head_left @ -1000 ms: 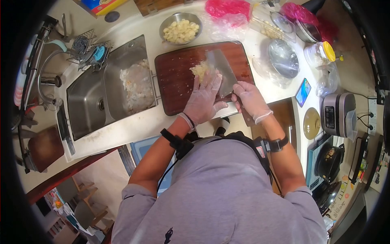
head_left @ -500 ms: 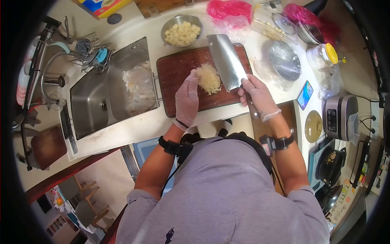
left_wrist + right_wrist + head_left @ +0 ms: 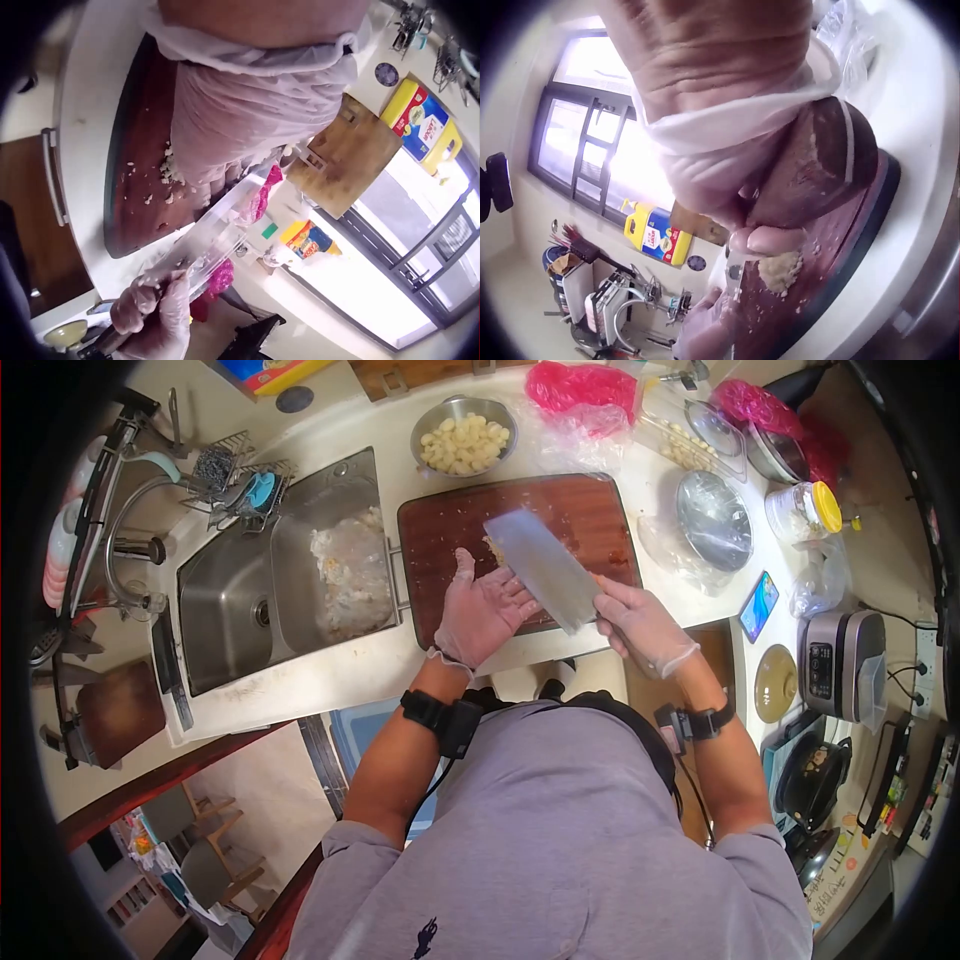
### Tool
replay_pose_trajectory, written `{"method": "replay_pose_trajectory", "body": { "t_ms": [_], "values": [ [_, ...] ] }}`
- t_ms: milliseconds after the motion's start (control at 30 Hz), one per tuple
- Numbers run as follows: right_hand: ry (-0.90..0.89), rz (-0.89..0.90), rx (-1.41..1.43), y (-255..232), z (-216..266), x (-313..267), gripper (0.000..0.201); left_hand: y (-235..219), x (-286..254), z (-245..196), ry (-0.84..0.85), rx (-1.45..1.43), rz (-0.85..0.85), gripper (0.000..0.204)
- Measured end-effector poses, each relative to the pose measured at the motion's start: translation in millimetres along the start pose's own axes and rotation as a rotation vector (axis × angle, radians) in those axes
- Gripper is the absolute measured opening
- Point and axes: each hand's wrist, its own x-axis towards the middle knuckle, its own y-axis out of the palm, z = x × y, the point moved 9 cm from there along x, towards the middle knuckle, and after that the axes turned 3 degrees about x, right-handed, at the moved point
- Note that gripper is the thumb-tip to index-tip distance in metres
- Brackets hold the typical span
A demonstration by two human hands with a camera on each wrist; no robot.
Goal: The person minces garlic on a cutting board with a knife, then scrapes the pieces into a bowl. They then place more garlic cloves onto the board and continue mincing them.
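Observation:
My gloved right hand (image 3: 642,630) grips the handle of a cleaver (image 3: 545,568), whose broad blade is tilted over the red-brown cutting board (image 3: 435,530). In the right wrist view the thick wooden handle (image 3: 817,165) runs through that hand. My gloved left hand (image 3: 478,618) is turned palm up over the board, thumb spread, its fingertips right at the flat of the blade. Finely chopped pale pieces that look like garlic (image 3: 780,271) lie heaped on the board; the blade hides most of them in the head view. Scattered bits (image 3: 169,169) show beside the left hand.
A metal bowl of peeled cloves (image 3: 465,446) stands behind the board. The double sink (image 3: 225,620) lies left, with a plastic bag inside. To the right are a bag-covered bowl (image 3: 715,520), a yellow-lidded jar (image 3: 800,510) and a phone (image 3: 760,606).
The left hand has gone from palm down by the blade, to beside the chopped heap, to palm up at the blade. The cleaver has swung leftward over the heap, still held in the right hand.

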Motion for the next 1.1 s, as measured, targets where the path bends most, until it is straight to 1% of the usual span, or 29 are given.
{"method": "replay_pose_trajectory", "body": {
  "t_ms": [33,100,133,200,233,267,300,333,367,400,433,467,500,533,600,667,733,767,800,833,900,967,1033,1100],
  "values": [
    [0.000,0.001,-0.002,-4.5,2.3,-7.8,0.044,-0.9,1.3,-0.1,0.002,-0.001,0.001,0.091],
    [0.083,0.037,-0.108,-12.1,4.9,-27.3,0.040,-11.0,3.2,-5.0,0.064,-0.001,-0.089,0.088],
    [0.084,0.038,-0.110,-19.5,8.6,-34.1,0.040,-12.1,4.7,-6.0,0.065,-0.003,-0.089,0.088],
    [0.148,0.004,-0.215,-39.9,6.8,-44.6,0.036,-15.0,6.3,-11.8,0.101,0.102,-0.108,0.086],
    [0.123,-0.044,-0.183,-51.8,6.1,-45.3,0.034,-15.3,5.8,-11.7,0.105,0.101,-0.111,0.086],
    [0.123,-0.042,-0.183,-56.4,4.8,-43.6,0.034,-15.0,5.0,-15.9,0.162,0.227,-0.127,0.078],
    [0.057,-0.092,-0.232,-64.2,12.4,-40.3,0.034,-12.9,4.6,-19.3,0.218,0.354,-0.141,0.071],
    [-0.010,-0.144,-0.280,-71.1,21.8,-37.4,0.035,-11.3,6.3,-14.4,0.216,0.358,-0.138,0.071],
    [-0.077,-0.190,-0.358,-73.3,31.3,-31.8,0.035,-3.5,1.2,-26.6,0.425,0.813,-0.209,0.061],
    [-0.082,-0.193,-0.353,-71.0,28.7,-21.6,0.035,11.6,-5.0,-34.2,0.634,1.269,-0.273,0.051],
    [-0.344,-0.351,-0.602,-72.3,45.4,-15.3,0.035,9.2,-0.9,-31.1,0.633,1.275,-0.270,0.051],
    [-0.610,-0.509,-0.849,-64.5,62.3,-15.9,0.035,23.9,-1.5,-29.2,0.783,1.660,-0.271,0.042],
    [-0.641,-0.569,-0.936,-59.2,65.3,-7.3,0.033,38.1,-2.2,-21.1,0.933,2.047,-0.264,0.033],
    [-0.647,-0.572,-0.933,-52.9,67.4,0.4,0.033,39.0,-1.9,-20.0,0.938,2.052,-0.262,0.033],
    [-0.655,-0.616,-1.158,-37.7,74.5,13.5,0.029,49.6,-3.7,-7.9,1.042,2.526,-0.370,0.033],
    [-0.641,-0.615,-1.197,-34.8,71.0,24.3,0.028,49.2,-12.6,-6.6,1.043,2.517,-0.405,0.033],
    [-0.677,-0.594,-1.317,-25.7,69.1,28.1,0.030,42.4,-23.1,-7.8,1.036,2.508,-0.448,0.032],
    [-0.679,-0.580,-1.320,-24.5,67.5,27.4,0.030,33.8,-32.2,-12.7,1.085,2.450,-0.491,0.031],
    [-0.739,-0.496,-1.343,-17.3,65.4,21.1,0.031,29.5,-40.3,-16.8,1.137,2.391,-0.524,0.030],
    [-0.801,-0.412,-1.364,-10.2,64.7,14.9,0.032,24.4,-43.5,-17.5,1.138,2.387,-0.534,0.030],
    [-0.791,-0.390,-1.342,-11.3,68.3,5.6,0.032,6.2,-51.0,-31.6,1.046,2.239,-0.688,0.029],
    [-0.778,-0.367,-1.318,-10.4,70.1,7.5,0.032,1.7,-52.3,-35.3,1.057,2.215,-0.689,0.030],
    [-0.864,-0.422,-1.289,-11.1,82.0,11.2,0.034,2.6,-52.3,-37.0,1.075,2.195,-0.676,0.032],
    [-0.900,-0.425,-1.277,-6.7,89.8,26.7,0.034,7.2,-54.0,-34.6,1.122,2.216,-0.664,0.034]
  ]
}}
